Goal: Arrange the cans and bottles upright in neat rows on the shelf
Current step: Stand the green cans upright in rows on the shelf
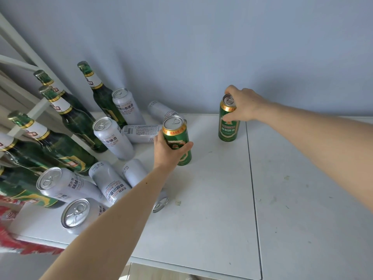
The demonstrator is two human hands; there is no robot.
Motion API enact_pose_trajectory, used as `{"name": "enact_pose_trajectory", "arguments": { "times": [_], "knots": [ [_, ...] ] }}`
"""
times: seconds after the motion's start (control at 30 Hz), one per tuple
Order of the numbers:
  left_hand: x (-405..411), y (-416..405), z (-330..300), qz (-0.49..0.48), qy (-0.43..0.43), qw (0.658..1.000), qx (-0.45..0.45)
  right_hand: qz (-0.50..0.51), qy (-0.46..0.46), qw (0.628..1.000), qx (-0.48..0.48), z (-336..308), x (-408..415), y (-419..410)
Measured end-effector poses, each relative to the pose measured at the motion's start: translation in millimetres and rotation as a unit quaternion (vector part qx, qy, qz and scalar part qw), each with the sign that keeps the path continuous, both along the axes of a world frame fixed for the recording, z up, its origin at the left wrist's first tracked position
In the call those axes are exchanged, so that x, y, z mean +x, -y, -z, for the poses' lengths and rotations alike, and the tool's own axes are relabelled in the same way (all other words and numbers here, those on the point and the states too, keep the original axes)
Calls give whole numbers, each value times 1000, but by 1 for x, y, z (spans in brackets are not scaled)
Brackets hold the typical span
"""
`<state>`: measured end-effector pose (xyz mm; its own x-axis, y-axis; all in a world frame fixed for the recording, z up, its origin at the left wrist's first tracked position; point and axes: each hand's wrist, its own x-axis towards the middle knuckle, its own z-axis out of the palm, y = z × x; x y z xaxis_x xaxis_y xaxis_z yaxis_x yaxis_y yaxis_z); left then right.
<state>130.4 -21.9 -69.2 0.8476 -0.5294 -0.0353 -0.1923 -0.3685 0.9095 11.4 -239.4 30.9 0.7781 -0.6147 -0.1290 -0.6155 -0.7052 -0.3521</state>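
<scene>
My left hand grips an upright green can round its middle, near the centre of the white shelf top. Farther right near the wall, my right hand holds the top rim of a second upright green can that stands on the shelf. To the left, several silver cans stand or lie tumbled, some on their sides. Several green glass bottles stand upright at the far left.
A white metal frame rises at the far left beside the bottles. Red packaging shows below the shelf's left front edge. A seam splits the shelf top. A blue-grey wall stands behind.
</scene>
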Motion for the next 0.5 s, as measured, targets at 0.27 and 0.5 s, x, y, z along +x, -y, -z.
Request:
{"name": "enact_pose_trajectory", "arguments": {
  "times": [0.27,0.5],
  "knots": [
    [8,-16,-13,81,-26,995,51,14,-2,1000,3,0,4,-1],
    [26,-17,-38,122,70,980,140,15,-9,1000,4,2,2,-1]
  ]
}}
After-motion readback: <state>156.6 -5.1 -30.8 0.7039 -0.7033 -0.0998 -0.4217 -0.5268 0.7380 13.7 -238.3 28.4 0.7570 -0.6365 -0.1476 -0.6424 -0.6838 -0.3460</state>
